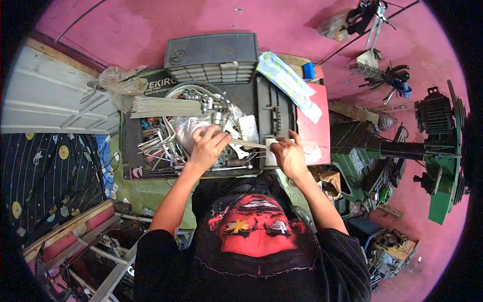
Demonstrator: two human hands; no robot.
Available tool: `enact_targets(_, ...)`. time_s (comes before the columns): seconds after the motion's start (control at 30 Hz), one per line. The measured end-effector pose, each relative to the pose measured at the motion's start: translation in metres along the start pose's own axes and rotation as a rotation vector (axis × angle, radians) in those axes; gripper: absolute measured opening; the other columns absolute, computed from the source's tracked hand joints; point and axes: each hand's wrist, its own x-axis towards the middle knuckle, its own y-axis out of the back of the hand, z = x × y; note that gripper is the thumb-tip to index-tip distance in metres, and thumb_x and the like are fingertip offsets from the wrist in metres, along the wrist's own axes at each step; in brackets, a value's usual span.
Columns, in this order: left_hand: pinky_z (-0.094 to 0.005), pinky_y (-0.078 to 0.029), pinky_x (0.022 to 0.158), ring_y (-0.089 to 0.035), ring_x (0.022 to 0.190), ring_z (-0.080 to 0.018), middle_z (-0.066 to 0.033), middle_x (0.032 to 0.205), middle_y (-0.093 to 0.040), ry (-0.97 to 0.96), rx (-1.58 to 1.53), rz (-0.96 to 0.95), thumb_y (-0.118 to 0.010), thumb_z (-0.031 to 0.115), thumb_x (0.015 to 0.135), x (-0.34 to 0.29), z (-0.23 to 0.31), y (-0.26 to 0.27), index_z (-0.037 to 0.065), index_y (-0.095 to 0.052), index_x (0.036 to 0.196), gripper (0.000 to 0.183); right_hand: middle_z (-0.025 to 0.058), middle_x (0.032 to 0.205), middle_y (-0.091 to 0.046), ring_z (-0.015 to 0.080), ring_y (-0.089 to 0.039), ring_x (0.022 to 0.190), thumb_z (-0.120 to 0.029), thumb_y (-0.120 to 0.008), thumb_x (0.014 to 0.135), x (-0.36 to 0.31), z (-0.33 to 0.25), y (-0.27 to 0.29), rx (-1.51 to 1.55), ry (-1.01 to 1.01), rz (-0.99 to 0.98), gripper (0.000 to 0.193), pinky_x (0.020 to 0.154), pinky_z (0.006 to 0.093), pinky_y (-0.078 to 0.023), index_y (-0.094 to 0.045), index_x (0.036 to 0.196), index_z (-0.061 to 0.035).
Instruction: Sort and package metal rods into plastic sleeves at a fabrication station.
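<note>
Several thin metal rods (250,144) stretch in a narrow bundle between my two hands. At their left end my left hand (209,146) is closed, fingers bent around them. My right hand (289,155) pinches the other end, just over a small white block or box (271,157). A larger bundle of similar thin metal rods (166,106) lies flat at the far left of the bench. Beside it sit metal sockets (217,117), and loose hand tools (157,146) are heaped left of my left hand. A pale rectangular piece (248,128) lies beyond the rods.
A dark drawer cabinet (211,56) stands at the back of the tool-covered bench. To the right lie a patterned plastic packet (289,80) and a red sheet (317,116). A green machine with a motor (433,113) stands further right. A metal frame (110,269) is at lower left.
</note>
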Motion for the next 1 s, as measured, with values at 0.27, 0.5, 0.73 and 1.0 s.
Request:
enact_targets(0.27,-0.0527,-0.029,0.110,-0.060,0.124,-0.0203,0.0071,0.121,-0.075,0.169,-0.043,-0.103,-0.078,0.016,0.086,0.054,0.083,-0.034,0.018,-0.078,0.122,0.036,0.0127,0.094,-0.079,0.0271,-0.075,0.112,-0.010,-0.066,0.089,-0.082,0.114,0.032,-0.012,-0.057,0.091,0.012,0.123,0.0569,-0.038,-0.077,0.095,-0.0083)
enact_targets(0.5,-0.0513,-0.030,0.109,-0.058,0.128,-0.0222,0.0039,0.128,-0.075,0.320,0.012,-0.120,-0.081,0.022,0.089,0.081,0.144,-0.072,0.017,-0.076,0.129,0.042,0.0137,0.100,-0.079,0.0290,-0.073,0.117,-0.009,-0.065,0.087,-0.159,0.206,0.051,-0.009,-0.166,0.076,0.021,0.123,0.0584,-0.037,-0.077,0.104,-0.0054)
enact_targets(0.73,-0.0519,-0.030,0.111,-0.058,0.129,-0.0240,0.0010,0.127,-0.076,0.368,-0.110,-0.176,-0.084,0.021,0.086,0.095,0.212,-0.114,0.015,-0.077,0.126,0.042,0.0127,0.102,-0.079,0.0275,-0.073,0.118,-0.005,-0.070,0.084,-0.218,0.275,0.059,-0.077,-0.247,0.088,0.024,0.123,0.0572,-0.038,-0.078,0.106,-0.0047)
enact_targets(1.0,-0.0533,-0.033,0.111,-0.058,0.128,-0.0224,0.0008,0.122,-0.073,0.177,-0.197,-0.239,-0.074,0.016,0.086,0.142,0.279,-0.163,0.014,-0.078,0.119,0.033,0.0139,0.102,-0.079,0.0295,-0.072,0.117,-0.018,-0.058,0.101,-0.262,0.316,0.056,-0.127,-0.344,0.062,0.024,0.125,0.0579,-0.035,-0.076,0.107,-0.0030)
